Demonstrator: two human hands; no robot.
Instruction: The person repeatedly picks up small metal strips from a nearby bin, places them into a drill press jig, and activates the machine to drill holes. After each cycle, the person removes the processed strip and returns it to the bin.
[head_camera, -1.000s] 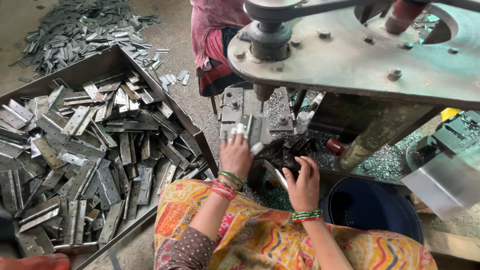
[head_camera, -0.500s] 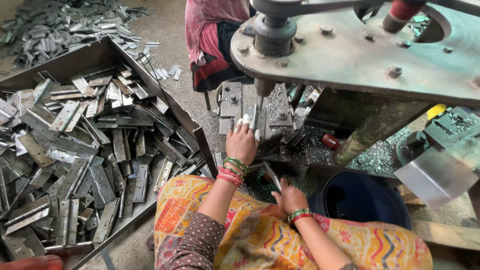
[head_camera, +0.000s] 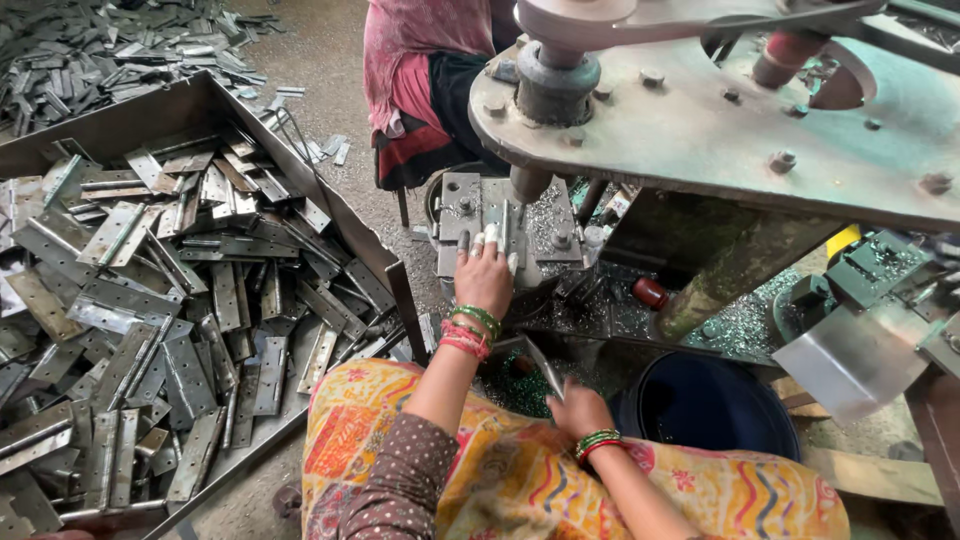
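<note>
left hand (head_camera: 484, 272) lies flat, fingers spread, on the hinge plate (head_camera: 503, 222) in the press die (head_camera: 497, 225); right hand (head_camera: 578, 410) pinches another hinge plate (head_camera: 532, 357) nearer the lap

No packages, labels, signs or screens show anywhere in this workshop view

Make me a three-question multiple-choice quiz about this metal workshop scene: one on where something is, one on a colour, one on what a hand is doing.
1. Where is the tray of metal hinges?
A. on the person's left
B. on the press
C. inside the tub

2. What colour is the round tub?
A. white
B. dark blue
C. yellow

3. What is the left hand doing?
A. hanging free
B. resting in the lap
C. reaching onto the press bed

A: it fills the left floor.
B: its rim is dark blue.
C: the fingers lie on the plate.
</note>
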